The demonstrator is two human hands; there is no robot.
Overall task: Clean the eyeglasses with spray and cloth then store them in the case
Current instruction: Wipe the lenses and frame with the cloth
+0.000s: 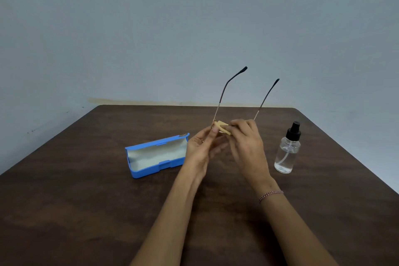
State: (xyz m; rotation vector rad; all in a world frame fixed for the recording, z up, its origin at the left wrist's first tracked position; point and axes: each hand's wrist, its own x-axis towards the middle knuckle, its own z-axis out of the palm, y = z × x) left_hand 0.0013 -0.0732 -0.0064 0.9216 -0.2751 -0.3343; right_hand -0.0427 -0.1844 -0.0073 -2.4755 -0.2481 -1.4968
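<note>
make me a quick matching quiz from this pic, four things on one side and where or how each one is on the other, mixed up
Things:
1 glasses
2 case
3 spray bottle
4 cloth

Place or state:
a standing upright on the table, far right
b held in the air, side arms pointing up
c pinched against the glasses
d lying open on the table, to the left

Pairs: 1-b, 2-d, 3-a, 4-c

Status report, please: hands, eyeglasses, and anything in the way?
Left hand pinches eyeglasses at one frame corner, temples up. Right hand holds cloth against the front. Case open, spray bottle upright, both apart from the hands.
</note>
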